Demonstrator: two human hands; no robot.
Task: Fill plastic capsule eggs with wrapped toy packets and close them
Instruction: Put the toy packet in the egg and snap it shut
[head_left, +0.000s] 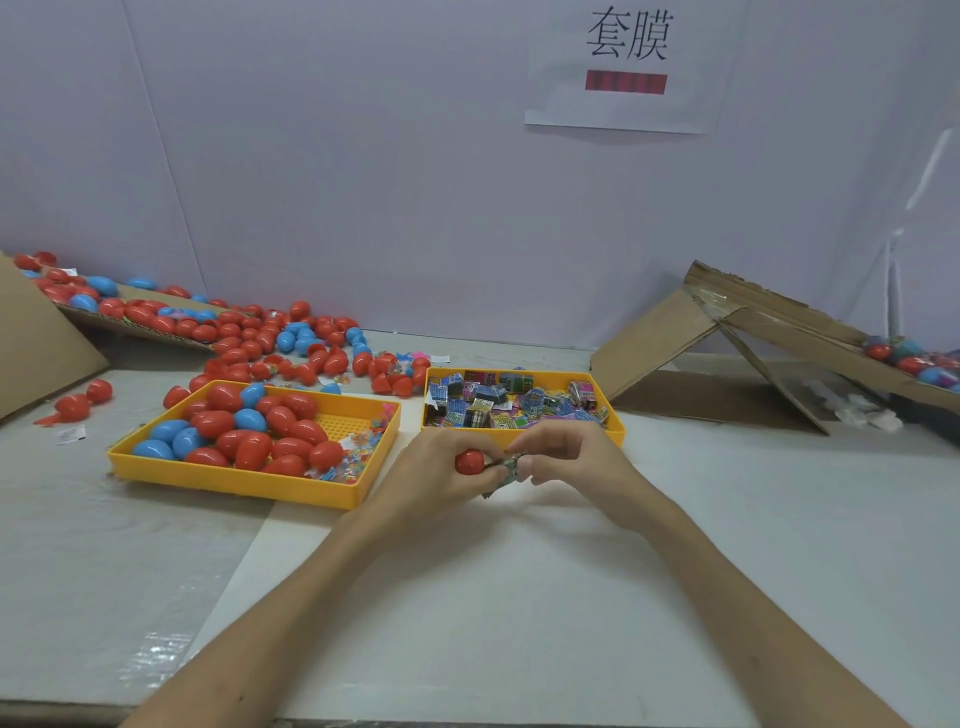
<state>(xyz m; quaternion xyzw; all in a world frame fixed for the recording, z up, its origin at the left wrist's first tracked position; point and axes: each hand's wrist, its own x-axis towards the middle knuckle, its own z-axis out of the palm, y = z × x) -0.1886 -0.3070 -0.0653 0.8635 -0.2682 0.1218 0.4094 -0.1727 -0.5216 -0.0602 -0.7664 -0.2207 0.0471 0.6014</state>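
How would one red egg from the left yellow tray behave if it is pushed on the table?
A red egg looks smooth and rounded, so it would probably roll, likely curving because one end is narrower. It seems to be thin plastic, so likely light. Inside the left yellow tray, the raised rim would probably stop it.

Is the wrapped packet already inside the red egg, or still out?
Still out, at least mostly: the wrapped packet shows beside the red egg, pinched between left hand and right hand. Whether its tip has entered, cannot tell.

bare table (519, 597) near side, yellow trays (249, 480) beyond, cardboard (675, 338) right
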